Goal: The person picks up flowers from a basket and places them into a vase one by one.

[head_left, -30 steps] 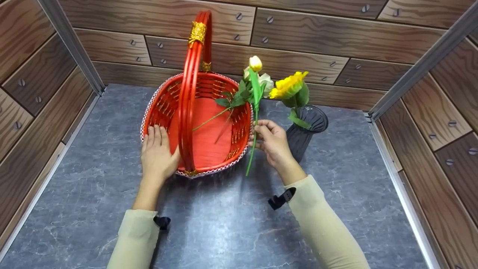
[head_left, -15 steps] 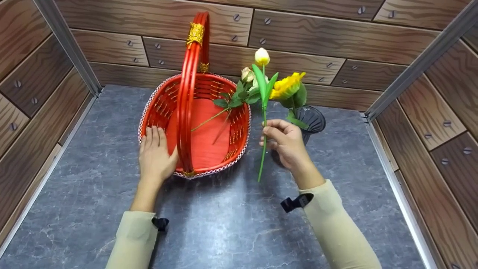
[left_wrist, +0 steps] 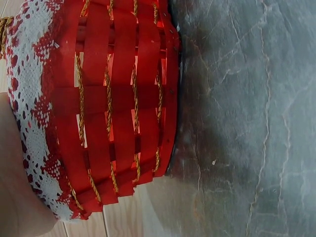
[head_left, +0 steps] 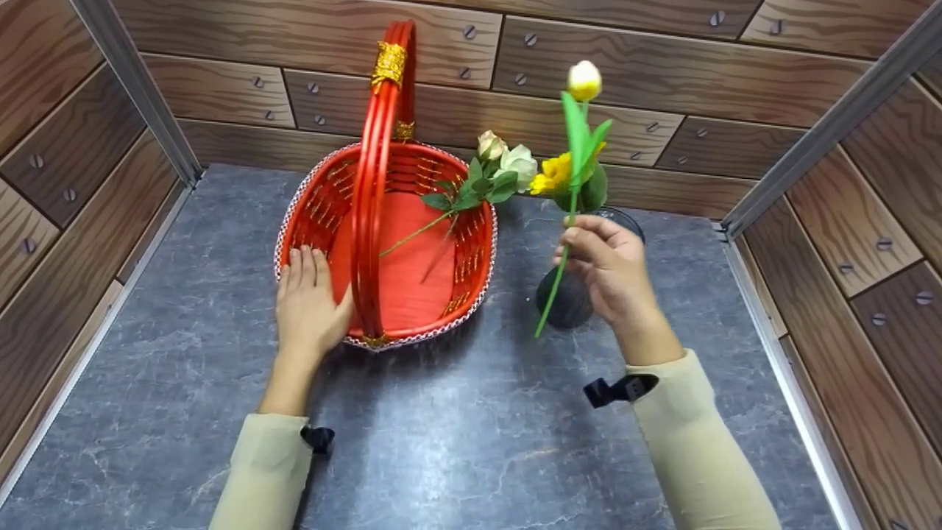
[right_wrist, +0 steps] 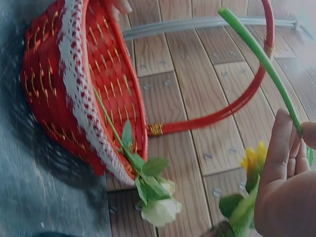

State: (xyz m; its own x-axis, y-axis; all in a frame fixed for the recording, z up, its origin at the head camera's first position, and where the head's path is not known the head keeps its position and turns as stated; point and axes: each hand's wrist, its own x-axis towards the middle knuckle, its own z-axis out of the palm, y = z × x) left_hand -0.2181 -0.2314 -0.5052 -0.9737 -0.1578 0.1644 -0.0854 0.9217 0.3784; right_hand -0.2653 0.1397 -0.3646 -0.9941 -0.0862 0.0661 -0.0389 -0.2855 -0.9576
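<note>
Tulip in your right hand: you pinch its green stem between thumb and fingers, flower head up, the stem's lower end hanging free above the tabletop. It is to the right of the red basket, apart from it, and in front of the dark vase. Your left hand lies with straight fingers over the basket's left rim, gripping nothing that shows.

As for progress, you appear to be partway. A white rose sprig leans over the basket's right rim, stem inside, blossoms outside, and a sunflower seems to stand in the vase, whose mouth your hand partly hides. The tulip rests in neither, so by my reading setting it down is what you have left.

Your head view alone gives the tulip's blossom. The right wrist view crops that out but shows you the stem's cut end and, at the top edge, fingertips of your left hand at the basket. The left wrist view has no flowers; it offers the basket's outer weave, gold cords and white lace up close.
</note>
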